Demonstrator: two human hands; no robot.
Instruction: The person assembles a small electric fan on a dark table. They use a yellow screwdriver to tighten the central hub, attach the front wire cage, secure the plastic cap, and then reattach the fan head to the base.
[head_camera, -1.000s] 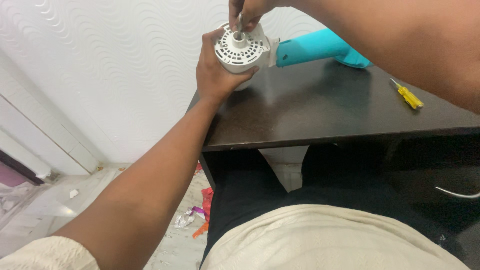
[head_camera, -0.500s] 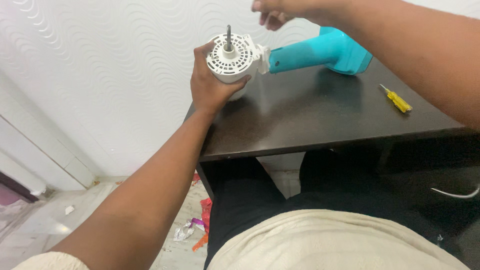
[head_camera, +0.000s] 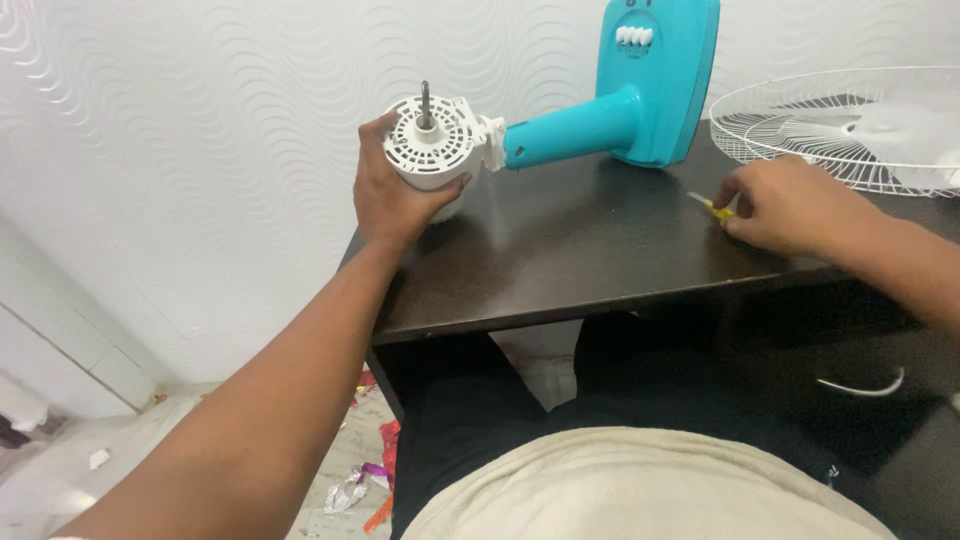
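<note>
Nearest the camera: person's lap, cream garment (head_camera: 640, 485) over dark trousers, seated at the front edge of a dark wood tabletop (head_camera: 560, 260). Floor (head_camera: 150, 450) at lower left is pale, w/ scraps of foil and red/orange wrapper litter (head_camera: 365, 480) beside the tabletop's leg.

Left hand (head_camera: 385, 195): arm reaches fwd across the left corner of the tabletop. Fingers closed around the white motor housing (head_camera: 432, 145) of a fan, gripping it from below and the left side; thumb on the near rim. Housing's vented round face is turned up toward the camera, bare metal shaft (head_camera: 425, 100) sticking straight out of its centre. Housing held just above the tabletop's back-left corner.

Right hand (head_camera: 785, 205): resting knuckles-up on the tabletop at right, fingers curled and pinched on a small yellow-handled screwdriver (head_camera: 712, 206) lying flat on the surface; only tip end and a bit of handle show past the fingertips. Well apart from the housing.

Farther back: housing joins a turquoise neck (head_camera: 570, 130) which runs right to the turquoise fan base (head_camera: 660, 75), base tipped up on edge, white buttons near its top. At far right, white wire fan guard (head_camera: 830, 125) lies flat on the tabletop, just behind the right hand. Behind all: white wall (head_camera: 200, 150) w/ wavy relief pattern.
</note>
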